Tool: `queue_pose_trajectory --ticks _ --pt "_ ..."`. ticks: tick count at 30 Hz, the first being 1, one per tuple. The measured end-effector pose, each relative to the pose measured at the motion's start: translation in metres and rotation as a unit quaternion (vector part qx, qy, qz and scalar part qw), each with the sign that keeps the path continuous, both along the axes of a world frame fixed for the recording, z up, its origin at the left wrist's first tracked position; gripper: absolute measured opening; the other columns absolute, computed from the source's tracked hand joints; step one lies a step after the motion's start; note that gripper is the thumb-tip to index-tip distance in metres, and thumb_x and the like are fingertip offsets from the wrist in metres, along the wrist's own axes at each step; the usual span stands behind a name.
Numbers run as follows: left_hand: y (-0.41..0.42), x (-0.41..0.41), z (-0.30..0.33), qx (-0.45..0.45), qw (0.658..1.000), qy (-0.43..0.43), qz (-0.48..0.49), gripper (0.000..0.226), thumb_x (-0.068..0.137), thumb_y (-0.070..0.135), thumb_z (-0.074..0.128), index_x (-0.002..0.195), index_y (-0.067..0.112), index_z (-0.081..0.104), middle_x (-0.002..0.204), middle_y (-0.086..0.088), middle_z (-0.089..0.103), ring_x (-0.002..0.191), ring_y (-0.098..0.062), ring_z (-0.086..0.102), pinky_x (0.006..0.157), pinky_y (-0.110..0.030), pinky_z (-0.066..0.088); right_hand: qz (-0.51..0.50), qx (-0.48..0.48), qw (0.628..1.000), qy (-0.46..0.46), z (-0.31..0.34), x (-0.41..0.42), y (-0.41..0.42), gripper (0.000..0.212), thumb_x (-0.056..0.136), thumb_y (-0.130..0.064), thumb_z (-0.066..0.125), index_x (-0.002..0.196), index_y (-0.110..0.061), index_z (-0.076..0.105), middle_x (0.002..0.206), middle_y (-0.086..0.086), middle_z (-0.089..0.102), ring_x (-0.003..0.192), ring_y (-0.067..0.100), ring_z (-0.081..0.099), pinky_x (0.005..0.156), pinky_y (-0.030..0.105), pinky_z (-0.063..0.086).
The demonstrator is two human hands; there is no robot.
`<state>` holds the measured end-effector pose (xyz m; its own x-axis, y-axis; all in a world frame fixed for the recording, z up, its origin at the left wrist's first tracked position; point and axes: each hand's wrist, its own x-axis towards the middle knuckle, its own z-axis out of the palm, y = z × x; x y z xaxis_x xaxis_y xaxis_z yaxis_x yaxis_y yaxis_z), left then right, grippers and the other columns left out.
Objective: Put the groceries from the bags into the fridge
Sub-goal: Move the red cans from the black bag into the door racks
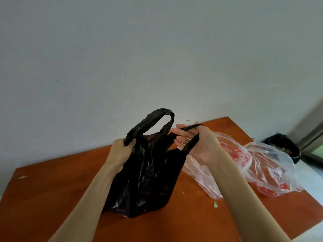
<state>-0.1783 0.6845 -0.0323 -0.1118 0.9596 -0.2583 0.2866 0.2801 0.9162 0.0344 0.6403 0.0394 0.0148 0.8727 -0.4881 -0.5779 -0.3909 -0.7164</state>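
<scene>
Both hands are opening a black bag [148, 175] at frame centre.
Left hand [120, 152] is gripping its rim; right hand [197, 142], fingers extended, is hooking a handle above the orange table [52, 186].

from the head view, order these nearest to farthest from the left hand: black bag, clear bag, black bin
1. black bag: gripped by the left hand at its handle
2. clear bag: on the table, to the right
3. black bin: far right, beyond the table

A plain home room: orange-brown table [52, 186], bare grey wall [122, 58], lined bin [286, 145] beside it.
</scene>
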Motion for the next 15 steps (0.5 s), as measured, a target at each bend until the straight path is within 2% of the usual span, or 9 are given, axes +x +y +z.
queue_pose_trajectory --ticks 2,5,8,10,12,15 --pt "0.000 0.003 0.006 0.005 1.000 -0.012 -0.003 0.026 0.092 0.024 0.057 0.080 0.001 0.058 0.076 -0.014 0.050 0.071 -0.025 0.049 0.065 -0.036 0.036 -0.007 0.016 0.999 -0.029 0.004 0.000 -0.001 0.050 0.102 -0.025 0.026 0.091 0.004 0.066 0.069 0.015 0.071 0.041 0.016 0.050 0.056 0.029 0.053" --pt "-0.001 0.010 0.019 0.026 0.999 -0.031 0.000 0.024 0.093 0.018 0.055 0.073 0.004 0.060 0.075 -0.015 0.056 0.071 -0.025 0.056 0.068 -0.037 0.044 -0.037 0.046 0.997 -0.039 0.009 0.004 -0.001 0.056 0.102 -0.029 0.028 0.073 0.002 0.064 0.053 0.011 0.064 0.035 0.013 0.041 0.054 0.026 0.045" --pt "-0.005 0.019 0.026 0.044 0.997 -0.056 -0.006 0.021 0.094 0.011 0.052 0.075 0.010 0.060 0.075 -0.011 0.061 0.071 -0.024 0.060 0.072 -0.036 0.049 -0.087 0.056 0.995 -0.012 0.008 0.013 0.000 0.046 0.102 -0.020 0.032 0.072 0.002 0.060 0.051 0.008 0.054 0.037 0.013 0.037 0.053 0.026 0.038" --pt "-0.007 0.024 0.022 0.051 0.998 -0.047 -0.010 0.018 0.094 0.007 0.049 0.080 0.009 0.060 0.074 -0.010 0.059 0.069 -0.024 0.058 0.065 -0.033 0.046 -0.116 0.056 0.992 0.004 0.001 0.022 0.000 0.036 0.100 -0.012 0.032 0.078 0.000 0.058 0.058 0.008 0.051 0.040 0.013 0.036 0.052 0.026 0.035" --pt "-0.006 0.027 0.017 0.058 0.998 -0.029 -0.009 0.017 0.094 0.003 0.042 0.093 0.008 0.058 0.074 -0.008 0.056 0.067 -0.022 0.053 0.063 -0.031 0.041 -0.134 0.059 0.989 0.006 -0.005 0.029 -0.001 0.028 0.097 -0.003 0.030 0.086 -0.001 0.056 0.068 0.011 0.057 0.046 0.014 0.041 0.053 0.026 0.036" --pt "-0.008 0.025 0.019 0.064 0.997 -0.025 -0.023 0.018 0.088 0.006 0.042 0.101 0.014 0.049 0.084 -0.005 0.051 0.071 -0.016 0.049 0.061 -0.029 0.035 -0.139 0.087 0.986 0.000 -0.013 0.039 -0.003 0.030 0.090 0.011 0.028 0.105 0.001 0.053 0.098 0.018 0.065 0.060 0.016 0.049 0.054 0.024 0.041"
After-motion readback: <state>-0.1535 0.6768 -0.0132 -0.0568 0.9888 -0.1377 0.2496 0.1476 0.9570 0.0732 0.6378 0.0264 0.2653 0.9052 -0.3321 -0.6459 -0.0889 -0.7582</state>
